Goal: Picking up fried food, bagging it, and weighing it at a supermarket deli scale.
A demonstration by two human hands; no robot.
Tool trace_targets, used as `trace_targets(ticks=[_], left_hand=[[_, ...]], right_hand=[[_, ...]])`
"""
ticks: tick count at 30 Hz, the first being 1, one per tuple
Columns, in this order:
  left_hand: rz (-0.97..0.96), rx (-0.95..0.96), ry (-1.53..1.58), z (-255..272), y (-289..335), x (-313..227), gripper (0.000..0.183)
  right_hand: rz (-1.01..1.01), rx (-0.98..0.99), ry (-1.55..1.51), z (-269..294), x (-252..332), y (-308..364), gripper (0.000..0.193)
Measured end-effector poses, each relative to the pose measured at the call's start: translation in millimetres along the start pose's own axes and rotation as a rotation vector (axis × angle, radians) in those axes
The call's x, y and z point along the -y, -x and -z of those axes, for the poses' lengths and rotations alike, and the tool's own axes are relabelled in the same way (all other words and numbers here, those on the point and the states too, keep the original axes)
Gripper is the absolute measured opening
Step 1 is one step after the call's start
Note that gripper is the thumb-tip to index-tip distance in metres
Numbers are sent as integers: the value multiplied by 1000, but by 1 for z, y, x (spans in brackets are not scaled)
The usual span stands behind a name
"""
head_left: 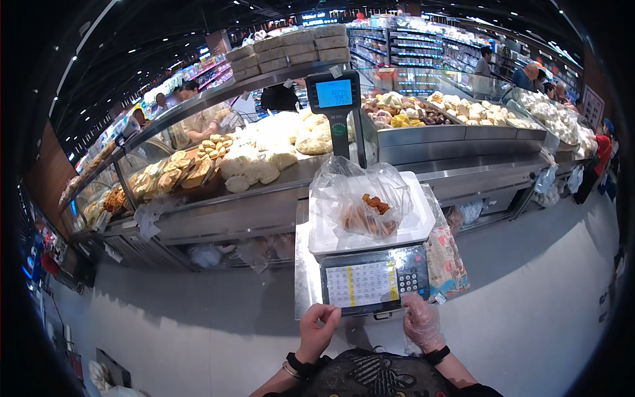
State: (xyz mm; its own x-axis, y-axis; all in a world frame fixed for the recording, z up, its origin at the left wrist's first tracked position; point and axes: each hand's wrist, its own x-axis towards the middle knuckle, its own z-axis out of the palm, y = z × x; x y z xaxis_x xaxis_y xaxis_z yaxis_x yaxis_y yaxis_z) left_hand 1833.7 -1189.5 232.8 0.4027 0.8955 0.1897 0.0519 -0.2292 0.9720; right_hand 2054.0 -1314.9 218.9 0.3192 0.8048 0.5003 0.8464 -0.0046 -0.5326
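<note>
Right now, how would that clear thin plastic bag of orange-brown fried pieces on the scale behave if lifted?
The clear thin plastic bag looks crumpled, so it would probably sag. The few fried pieces suggest it is light. Its open, loose top might let food spill if tipped.

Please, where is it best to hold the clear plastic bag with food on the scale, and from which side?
Probably grip the clear plastic bag at its loose, crumpled top, coming from above. The food sits low at its bottom on the scale platform, and the display pole blocks the far side.
</note>
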Motion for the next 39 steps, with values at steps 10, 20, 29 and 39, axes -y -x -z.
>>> trace_targets(ticks=[10,20,29,39], left_hand=[[0,-10,-71,-5,1,-5,9],[-26,-26,-71,-6,-5,1,10],[-81,-61,-47,-11,-2,-1,6],[-79,-98,-43,-4,1,-1,5]], right_hand=[[3,-18,-4,4,-8,3,38],[32,-129,-13,10,-15,-15,38],[52,-239,193,21,-48,-7,38],[76,-282,359,27,-49,-19,34]])
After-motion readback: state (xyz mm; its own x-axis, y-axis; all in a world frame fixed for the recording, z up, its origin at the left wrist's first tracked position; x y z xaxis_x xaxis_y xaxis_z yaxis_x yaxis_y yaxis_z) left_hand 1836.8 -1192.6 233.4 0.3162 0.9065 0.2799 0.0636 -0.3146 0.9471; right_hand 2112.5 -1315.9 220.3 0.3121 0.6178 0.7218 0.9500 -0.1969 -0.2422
